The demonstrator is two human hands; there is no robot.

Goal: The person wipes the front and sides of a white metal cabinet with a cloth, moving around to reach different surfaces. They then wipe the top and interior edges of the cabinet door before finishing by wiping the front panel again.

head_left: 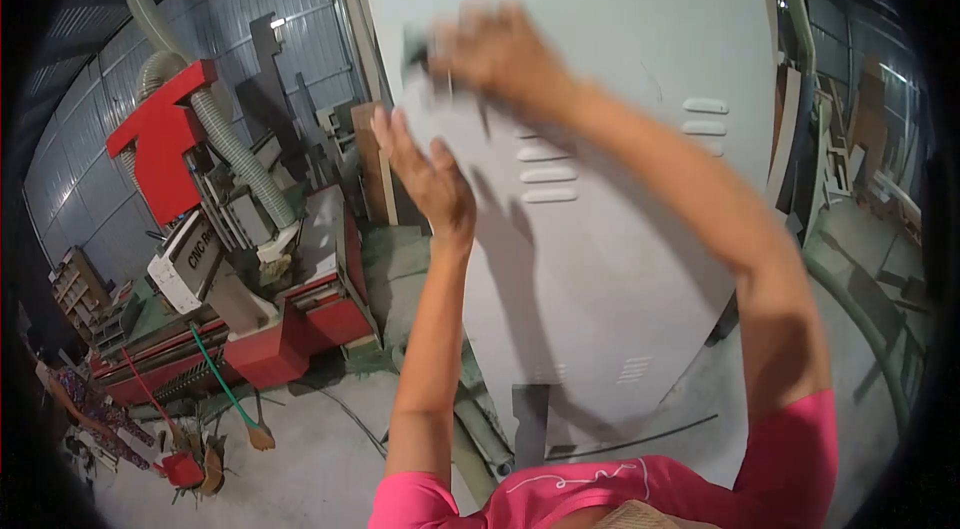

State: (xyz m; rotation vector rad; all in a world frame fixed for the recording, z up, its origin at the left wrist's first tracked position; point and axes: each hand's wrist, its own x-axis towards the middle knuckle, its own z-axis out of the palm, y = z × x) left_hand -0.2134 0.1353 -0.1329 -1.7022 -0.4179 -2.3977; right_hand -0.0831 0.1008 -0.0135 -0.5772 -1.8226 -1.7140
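Observation:
A large pale grey panel (610, 269) with raised louvre slots stands upright before me. High near its left edge, my right hand (500, 59) is smeared by motion and closed around a small dark grey-green pad (413, 51). I cannot tell the pad's exact kind. Lower down, my left hand (430, 174) lies along the panel's left edge, its fingers stretched out and apart with nothing in them. One set of louvres (549, 175) shows just below my right forearm, which partly covers the panel. Another set (705, 117) sits farther right.
A red and white CNC machine (255, 344) with grey hoses fills the left. A green-handled broom (230, 384) and a red dustpan (183, 469) are by it, near another person (85, 404). Pipes (480, 434) lie on the floor at the panel's foot. Boards lean at right.

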